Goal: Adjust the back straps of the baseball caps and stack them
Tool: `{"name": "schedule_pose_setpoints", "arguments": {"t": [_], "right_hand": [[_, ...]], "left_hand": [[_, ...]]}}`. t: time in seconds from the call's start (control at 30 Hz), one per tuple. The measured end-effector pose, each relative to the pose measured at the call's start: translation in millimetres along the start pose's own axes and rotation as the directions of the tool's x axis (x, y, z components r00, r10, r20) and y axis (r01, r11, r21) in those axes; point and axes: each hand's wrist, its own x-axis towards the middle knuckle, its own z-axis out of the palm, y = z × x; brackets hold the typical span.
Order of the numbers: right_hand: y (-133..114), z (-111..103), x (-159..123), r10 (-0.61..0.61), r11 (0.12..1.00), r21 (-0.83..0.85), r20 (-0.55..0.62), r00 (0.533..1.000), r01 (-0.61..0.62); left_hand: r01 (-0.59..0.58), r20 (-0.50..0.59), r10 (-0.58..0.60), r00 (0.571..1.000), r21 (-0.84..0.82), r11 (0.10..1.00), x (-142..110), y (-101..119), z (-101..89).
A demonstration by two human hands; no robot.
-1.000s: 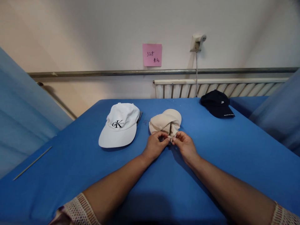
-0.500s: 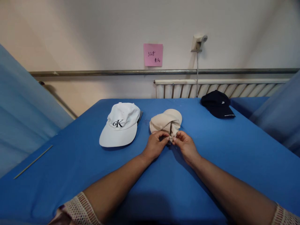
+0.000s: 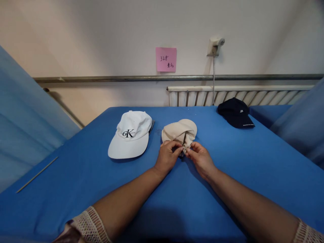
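Note:
A beige baseball cap [image 3: 174, 131] lies in the middle of the blue-covered table, its brim pointing away from me and its back edge towards me. My left hand [image 3: 168, 155] pinches that back edge from the left, thumb against fingers. From the right, my right hand [image 3: 201, 158] grips the same edge close to the left fingertips. Between the hands the fabric bunches up around a dark gap. The small part at the fingertips is too covered to make out. Left of the hands rests a white baseball cap [image 3: 131, 135] with black letters on its front.
A dark navy cap [image 3: 235, 113] sits at the far right of the blue table cover [image 3: 162, 195]. A thin stick [image 3: 37, 174] lies near the left edge. Behind are a wall rail [image 3: 121, 78], a radiator [image 3: 238, 92], a plugged socket [image 3: 214, 47] and a pink note [image 3: 166, 59]. Blue curtains [image 3: 22, 118] hang at both sides.
The fingertips have shifted slightly at the beige cap's back edge, and the dark gap in its fabric looks a little smaller. The other things stay where they were.

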Motion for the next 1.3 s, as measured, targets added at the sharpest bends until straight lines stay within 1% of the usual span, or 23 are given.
{"name": "schedule_pose_setpoints", "arguments": {"t": [0.07,0.17,0.27,0.37,0.5,0.6,0.63,0.7,0.73,0.77,0.83,0.87,0.93,1.0,1.07,1.13,1.23,1.27,1.3], "right_hand": [[-0.5,1.2,-0.9,0.016,0.999,0.038,-0.010,1.000,-0.015],[-0.1,2.1,-1.5,0.025,0.994,0.111,-0.031,0.999,-0.022],[0.8,1.8,-1.4,0.033,0.982,0.186,-0.047,0.998,-0.024],[0.7,1.9,-2.0,0.059,0.978,0.205,-0.082,0.995,-0.041],[1.3,3.7,-6.0,0.082,0.987,0.149,-0.112,0.990,-0.065],[5.9,3.3,-7.6,0.066,0.997,0.045,-0.132,0.989,-0.060],[8.0,2.3,-7.1,0.037,0.999,-0.011,-0.138,0.990,-0.039],[11.6,-1.0,-4.1,-0.080,0.985,-0.161,-0.118,0.990,0.061],[12.6,-3.1,-2.0,-0.163,0.959,-0.250,-0.088,0.983,0.136],[12.8,-5.4,0.3,-0.248,0.914,-0.343,-0.047,0.968,0.218],[10.7,-10.1,4.5,-0.394,0.776,-0.514,0.056,0.917,0.365],[8.7,-12.3,6.2,-0.444,0.699,-0.579,0.110,0.890,0.420],[3.6,-15.9,8.7,-0.499,0.563,-0.664,0.201,0.843,0.492],[-1.5,-18.5,10.5,-0.521,0.471,-0.707,0.260,0.813,0.528],[-5.6,-20.3,12.4,-0.534,0.409,-0.727,0.300,0.791,0.551],[-8.4,-21.7,15.0,-0.537,0.355,-0.720,0.366,0.761,0.596],[-10.2,-23.8,19.7,-0.495,0.306,-0.664,0.502,0.710,0.683],[-10.3,-24.6,21.2,-0.476,0.300,-0.654,0.529,0.703,0.695],[-10.2,-25.3,22.5,-0.458,0.296,-0.657,0.540,0.706,0.694]], "left_hand": [[-0.038,-0.003,0.039,0.999,0.068,0.997,-1.0,2.8,-1.0],[-0.107,0.022,0.104,0.994,0.155,0.982,-5.0,8.7,-2.2],[-0.177,0.058,0.169,0.984,0.194,0.965,-10.1,13.7,-2.4],[-0.220,0.110,0.199,0.974,0.236,0.947,-12.6,15.9,-2.2],[-0.243,0.144,0.206,0.968,0.333,0.911,-10.3,15.0,-1.7],[-0.247,0.129,0.214,0.968,0.371,0.895,-6.7,11.6,-1.6],[-0.246,0.117,0.217,0.969,0.377,0.893,-5.4,10.1,-1.8],[-0.240,0.091,0.223,0.971,0.379,0.893,-3.1,7.2,-3.0],[-0.236,0.077,0.223,0.972,0.375,0.897,-2.1,6.0,-4.0],[-0.231,0.064,0.223,0.973,0.366,0.901,-1.2,5.2,-5.3],[-0.228,0.050,0.225,0.973,0.336,0.914,0.5,4.5,-8.1],[-0.232,0.052,0.227,0.972,0.315,0.920,1.3,4.5,-9.6],[-0.242,0.078,0.229,0.970,0.266,0.933,3.1,4.9,-12.4],[-0.237,0.114,0.217,0.970,0.219,0.946,5.0,4.9,-14.6],[-0.227,0.157,0.200,0.967,0.182,0.957,6.9,4.2,-16.1],[-0.221,0.193,0.189,0.963,0.159,0.962,8.2,2.9,-16.9],[-0.195,0.198,0.169,0.966,0.123,0.973,8.5,1.5,-16.6],[-0.180,0.196,0.156,0.968,0.109,0.978,8.1,1.4,-16.2],[-0.162,0.198,0.141,0.970,0.091,0.983,7.5,1.5,-15.7]]}}
